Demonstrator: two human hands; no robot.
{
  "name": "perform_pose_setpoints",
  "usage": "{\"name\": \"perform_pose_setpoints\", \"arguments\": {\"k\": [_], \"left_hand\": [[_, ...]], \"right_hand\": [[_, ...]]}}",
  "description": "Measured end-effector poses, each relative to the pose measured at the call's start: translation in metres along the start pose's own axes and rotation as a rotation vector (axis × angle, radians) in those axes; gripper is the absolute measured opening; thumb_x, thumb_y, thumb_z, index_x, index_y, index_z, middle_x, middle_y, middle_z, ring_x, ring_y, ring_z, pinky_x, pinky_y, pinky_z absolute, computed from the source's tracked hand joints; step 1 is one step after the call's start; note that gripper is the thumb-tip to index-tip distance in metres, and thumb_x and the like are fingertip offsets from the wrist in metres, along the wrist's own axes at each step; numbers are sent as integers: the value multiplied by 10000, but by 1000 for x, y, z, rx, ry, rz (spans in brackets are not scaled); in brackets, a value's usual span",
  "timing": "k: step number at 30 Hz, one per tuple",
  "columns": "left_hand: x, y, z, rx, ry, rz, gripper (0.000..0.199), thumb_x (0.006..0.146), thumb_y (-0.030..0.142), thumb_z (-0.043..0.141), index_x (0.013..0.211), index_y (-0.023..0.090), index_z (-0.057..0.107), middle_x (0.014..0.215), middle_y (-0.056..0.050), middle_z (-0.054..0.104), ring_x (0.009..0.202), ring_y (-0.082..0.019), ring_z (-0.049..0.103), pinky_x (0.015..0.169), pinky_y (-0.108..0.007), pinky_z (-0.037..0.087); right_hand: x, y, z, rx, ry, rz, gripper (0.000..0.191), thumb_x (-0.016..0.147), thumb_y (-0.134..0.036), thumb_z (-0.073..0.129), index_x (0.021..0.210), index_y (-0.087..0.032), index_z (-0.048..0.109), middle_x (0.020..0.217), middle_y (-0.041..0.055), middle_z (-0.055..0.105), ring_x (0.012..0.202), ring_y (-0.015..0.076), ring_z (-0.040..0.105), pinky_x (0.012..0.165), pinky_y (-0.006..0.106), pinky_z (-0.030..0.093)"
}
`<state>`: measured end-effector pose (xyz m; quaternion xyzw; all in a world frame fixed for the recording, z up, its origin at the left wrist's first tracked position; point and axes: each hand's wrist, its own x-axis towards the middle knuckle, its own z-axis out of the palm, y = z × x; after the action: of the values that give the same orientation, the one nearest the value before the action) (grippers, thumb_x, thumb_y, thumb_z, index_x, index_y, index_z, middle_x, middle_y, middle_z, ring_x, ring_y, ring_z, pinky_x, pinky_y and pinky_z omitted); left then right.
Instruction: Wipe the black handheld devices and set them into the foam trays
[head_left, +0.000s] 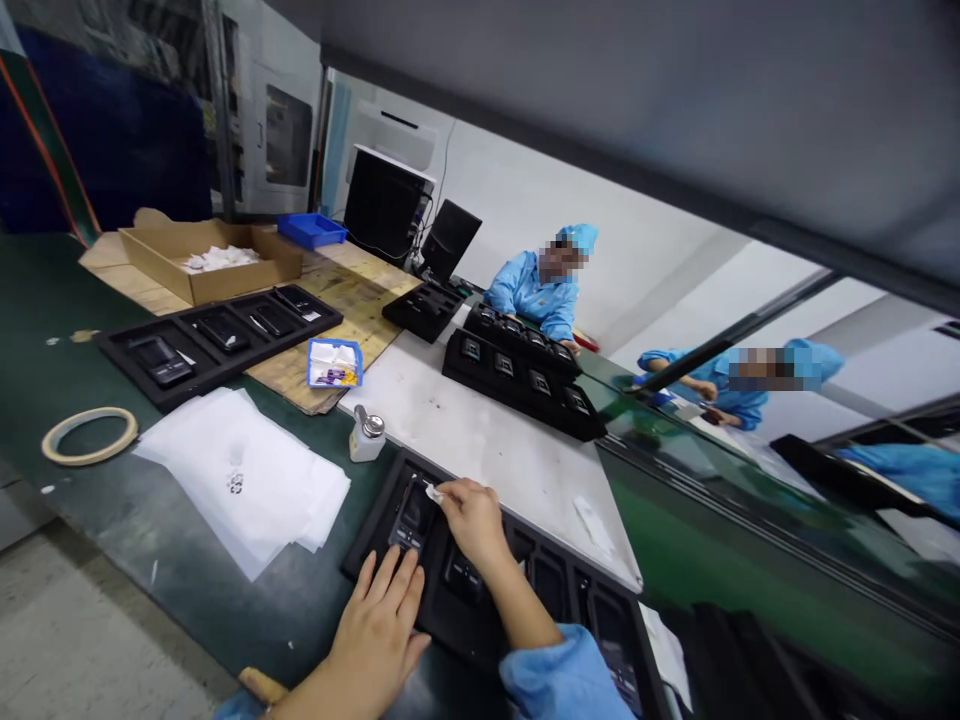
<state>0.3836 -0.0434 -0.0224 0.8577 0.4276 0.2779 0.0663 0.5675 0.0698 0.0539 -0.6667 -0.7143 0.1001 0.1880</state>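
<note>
I log black handheld device seated in left-end slot of black tray, near edge of surface. Right hand: grip pressed together, pinching small white wipe at device's upper end. Left hand: grip spread, fingertips at device's near end. Left of tray: white sheets, tape roll. Far: dispensing bottle, more black trays, blue-coated co-worker.

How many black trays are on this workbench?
5, perhaps more hidden: one under the person's left hand and right hand, one at far left, two beside the co-worker, and one just beyond those.
</note>
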Motion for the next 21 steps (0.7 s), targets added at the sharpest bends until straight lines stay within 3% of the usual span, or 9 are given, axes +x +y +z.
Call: {"name": "perform_pose_setpoints", "arguments": {"k": [4, 9, 13, 18, 21], "left_hand": [[12, -2, 7, 66, -35, -36, 680, 850, 358, 658, 1454, 124, 448, 1514, -152, 467, 1390, -366, 427, 1084, -592, 424], [14, -9, 2, 49, -58, 9, 713, 866, 417, 646, 1493, 172, 409, 1511, -114, 479, 1379, -342, 450, 1097, -531, 418], [14, -11, -2, 110, -67, 29, 698, 857, 421, 645, 1482, 192, 433, 1530, -72, 458, 1380, -323, 453, 1092, -498, 429], [17, -13, -5, 223, -92, 94, 702, 859, 484, 633, 1452, 148, 468, 1521, -66, 470, 1358, -312, 478, 1068, -480, 445], [17, -14, -5, 267, -103, 116, 723, 859, 496, 630, 1466, 147, 448, 1535, -56, 449, 1371, -305, 460, 1072, -485, 434]], "right_hand": [[2, -16, 19, -32, -23, -63, 259, 872, -133, 536, 938, -252, 756, 1000, 59, 730, 1015, 237, 602, 1064, 493, 256], [-14, -13, 13, -53, -111, -274, 284, 886, -120, 544, 942, -297, 758, 926, 23, 725, 966, 219, 563, 1139, 548, 128], [-5, -8, 12, -80, -17, -162, 280, 891, -105, 531, 924, -266, 759, 943, 47, 718, 974, 236, 552, 1109, 612, 160], [-8, -7, 17, 1, -102, -392, 232, 891, -131, 588, 926, -293, 750, 868, 9, 709, 926, 206, 557, 1148, 599, 108], [-7, -4, 15, -19, -45, -300, 241, 893, -117, 575, 915, -280, 752, 884, 23, 715, 947, 223, 561, 1135, 629, 114]]}}
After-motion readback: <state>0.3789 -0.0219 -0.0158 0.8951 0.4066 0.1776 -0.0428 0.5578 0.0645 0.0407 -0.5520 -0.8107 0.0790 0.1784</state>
